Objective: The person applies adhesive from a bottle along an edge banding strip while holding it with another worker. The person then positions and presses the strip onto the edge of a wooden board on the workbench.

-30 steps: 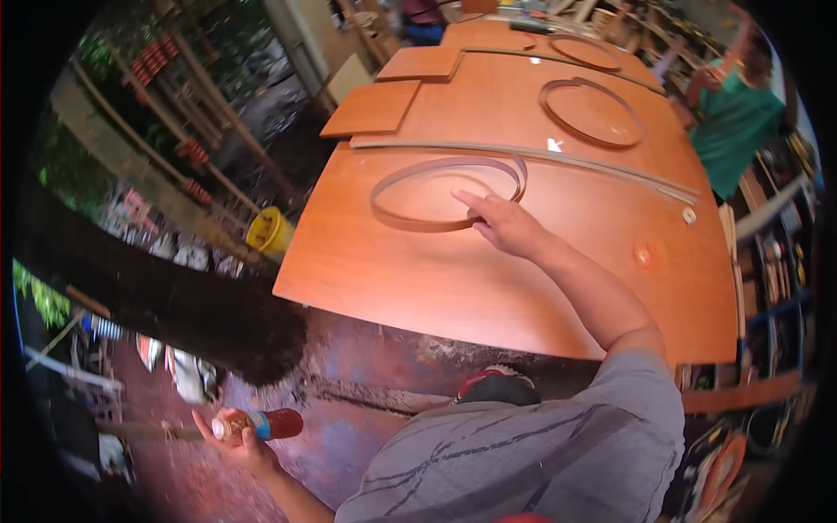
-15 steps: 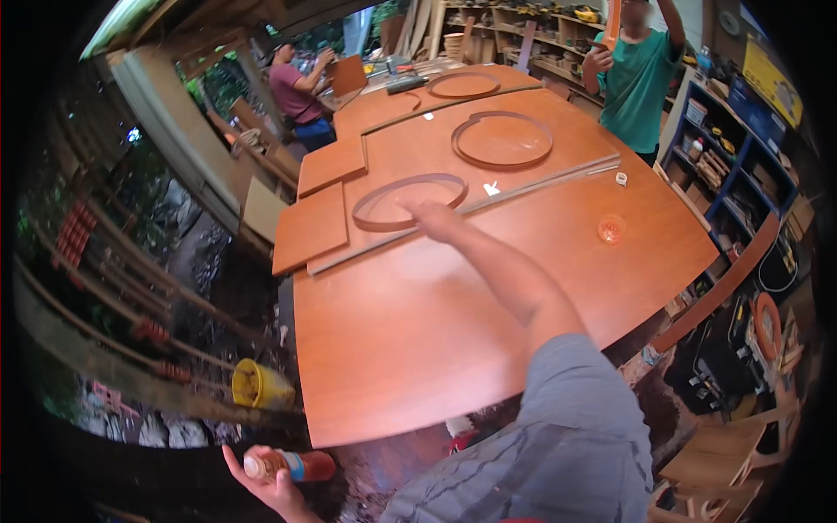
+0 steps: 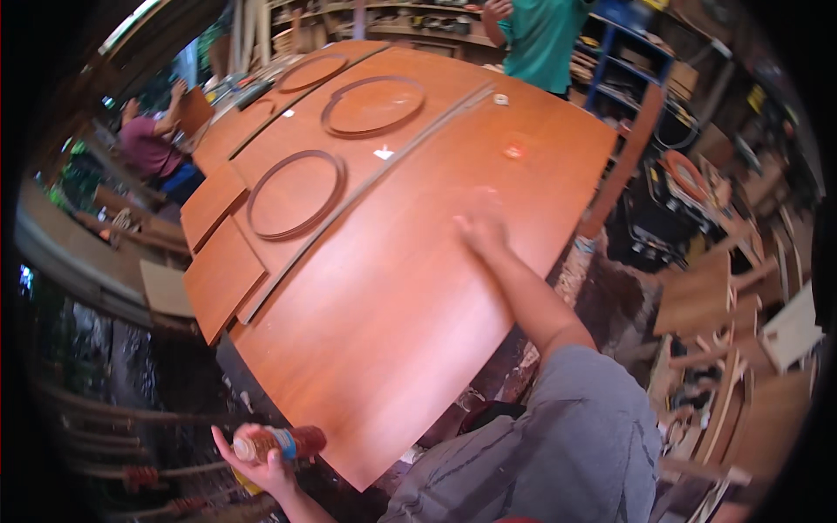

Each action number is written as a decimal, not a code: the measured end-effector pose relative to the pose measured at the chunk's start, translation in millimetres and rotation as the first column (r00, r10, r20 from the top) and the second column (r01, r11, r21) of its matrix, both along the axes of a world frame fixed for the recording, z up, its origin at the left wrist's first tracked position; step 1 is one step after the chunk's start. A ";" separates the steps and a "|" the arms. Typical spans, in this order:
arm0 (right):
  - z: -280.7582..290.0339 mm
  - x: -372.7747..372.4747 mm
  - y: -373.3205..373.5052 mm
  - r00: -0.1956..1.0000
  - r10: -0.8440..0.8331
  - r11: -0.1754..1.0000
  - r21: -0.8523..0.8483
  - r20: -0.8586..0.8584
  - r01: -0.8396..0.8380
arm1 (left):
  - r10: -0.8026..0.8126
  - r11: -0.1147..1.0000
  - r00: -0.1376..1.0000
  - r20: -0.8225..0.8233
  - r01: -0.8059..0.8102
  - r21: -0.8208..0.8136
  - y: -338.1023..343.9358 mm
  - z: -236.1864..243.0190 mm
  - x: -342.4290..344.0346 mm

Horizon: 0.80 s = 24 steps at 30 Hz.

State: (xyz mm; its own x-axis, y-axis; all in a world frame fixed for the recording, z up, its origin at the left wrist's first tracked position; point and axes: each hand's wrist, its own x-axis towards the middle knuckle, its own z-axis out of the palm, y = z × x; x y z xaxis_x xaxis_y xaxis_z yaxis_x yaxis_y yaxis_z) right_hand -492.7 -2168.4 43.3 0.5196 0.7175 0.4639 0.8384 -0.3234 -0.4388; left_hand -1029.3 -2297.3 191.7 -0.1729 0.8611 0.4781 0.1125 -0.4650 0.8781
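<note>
Holds bottle (image 3: 288, 444) lengthwise toward nine o'clock, cap-first, in left hand (image 3: 262, 467) with finger spread; cannot tell fingers of right hand (image 3: 485, 234).

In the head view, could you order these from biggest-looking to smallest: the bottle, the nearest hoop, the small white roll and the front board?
1. Front board
2. Nearest hoop, by its outline
3. Bottle in the left hand; closeness to the camera enlarges it
4. Small white roll

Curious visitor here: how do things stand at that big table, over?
Left fingers around clear, blue-labelled bottle of reddish liquid. Right fingers blurred over orange wooden panel, contact unclear. Nearest thin brown hoop clear of both.
</note>
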 end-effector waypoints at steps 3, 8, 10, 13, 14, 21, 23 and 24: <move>-6.7 13.0 -91.6 0.980 -0.201 0.969 -0.151 -0.013 0.196 | -0.265 0.964 0.956 0.128 0.263 0.034 49.0 -10.8 -13.9; -11.8 -92.7 -146.8 0.999 -0.028 0.943 -0.331 0.034 0.037 | -0.459 0.888 0.881 0.117 0.451 0.091 126.0 -21.1 1.0; -7.8 -142.6 -154.0 0.975 -0.001 0.993 -0.117 -0.224 -0.026 | -0.486 0.872 0.871 0.074 0.477 0.109 152.8 -24.6 16.4; -3.1 -225.6 -175.1 0.911 0.213 0.975 0.015 -0.353 -0.222 | -0.485 0.874 0.867 0.113 0.476 0.093 188.3 -29.7 36.3; -4.5 -249.6 -195.3 0.931 0.365 0.931 0.003 0.003 -0.365 | -0.455 0.890 0.878 0.147 0.454 0.040 195.5 -35.5 38.6; -25.1 -296.1 -362.4 0.778 0.477 0.764 -0.244 -0.409 -0.597 | -0.404 0.909 0.909 0.100 0.411 -0.063 224.9 -89.8 50.2; -34.8 -280.4 -407.5 0.810 0.369 0.788 -0.308 -0.456 -0.533 | -0.413 0.905 0.902 0.127 0.422 -0.054 225.1 -100.5 50.5; -39.7 -274.3 -426.5 0.827 0.299 0.798 -0.351 -0.476 -0.491 | -0.399 0.911 0.911 0.104 0.407 -0.067 224.8 -103.3 49.8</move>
